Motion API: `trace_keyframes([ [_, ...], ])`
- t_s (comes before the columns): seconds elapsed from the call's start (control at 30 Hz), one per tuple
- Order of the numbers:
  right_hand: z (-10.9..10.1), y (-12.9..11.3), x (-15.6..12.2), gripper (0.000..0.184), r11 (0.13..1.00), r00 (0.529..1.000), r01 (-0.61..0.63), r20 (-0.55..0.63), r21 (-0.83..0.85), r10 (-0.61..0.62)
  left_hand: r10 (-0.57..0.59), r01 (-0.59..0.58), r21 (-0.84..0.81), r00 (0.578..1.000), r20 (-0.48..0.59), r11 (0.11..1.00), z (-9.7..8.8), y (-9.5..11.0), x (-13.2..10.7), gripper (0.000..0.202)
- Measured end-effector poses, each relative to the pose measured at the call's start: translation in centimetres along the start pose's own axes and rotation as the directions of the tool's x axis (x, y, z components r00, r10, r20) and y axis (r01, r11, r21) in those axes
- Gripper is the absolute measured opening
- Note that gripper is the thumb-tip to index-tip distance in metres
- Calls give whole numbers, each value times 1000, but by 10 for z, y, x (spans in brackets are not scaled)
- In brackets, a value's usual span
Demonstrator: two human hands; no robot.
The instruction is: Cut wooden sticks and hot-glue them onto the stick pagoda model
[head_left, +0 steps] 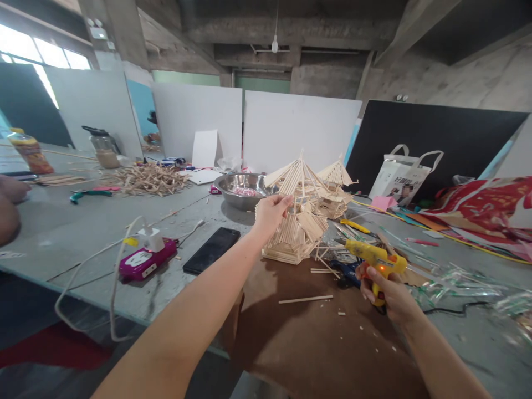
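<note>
A tiered pavilion model [293, 238] of thin wooden sticks stands on the brown board [286, 338], its upper roof a cone of radiating sticks. My left hand [272, 213] is closed at its left side, between the upper roof and the lower tier, fingertips pinched against the model; the exact grip point is hidden. In my right hand [384, 285] is a yellow hot glue gun [372, 257], with an orange light showing and its nozzle pointing left toward the model. A second stick model [334, 191] stands just behind. One loose stick [305, 299] lies on the board.
Left of my arm lie a black phone [211, 250] and a purple power strip [147, 257] with a white charger. Behind are a steel bowl [241, 191] and a stick pile [147, 178]. Yellow-handled pliers [355, 225] and clear glue sticks [457, 282] lie right. Another person's arm [8, 208] shows at left.
</note>
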State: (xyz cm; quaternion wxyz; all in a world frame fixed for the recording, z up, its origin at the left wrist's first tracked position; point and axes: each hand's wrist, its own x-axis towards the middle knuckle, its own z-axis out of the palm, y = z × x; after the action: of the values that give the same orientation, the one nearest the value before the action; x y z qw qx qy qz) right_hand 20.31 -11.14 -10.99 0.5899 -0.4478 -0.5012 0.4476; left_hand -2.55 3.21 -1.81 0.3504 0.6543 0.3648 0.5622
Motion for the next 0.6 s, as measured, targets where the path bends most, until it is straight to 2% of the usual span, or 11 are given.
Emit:
trace_keyframes([
  [0.6,1,-1,-1,21,1000,1000,-10,3,19,10,-3,4,58,1000,-21,998,-1,4,-1,38],
])
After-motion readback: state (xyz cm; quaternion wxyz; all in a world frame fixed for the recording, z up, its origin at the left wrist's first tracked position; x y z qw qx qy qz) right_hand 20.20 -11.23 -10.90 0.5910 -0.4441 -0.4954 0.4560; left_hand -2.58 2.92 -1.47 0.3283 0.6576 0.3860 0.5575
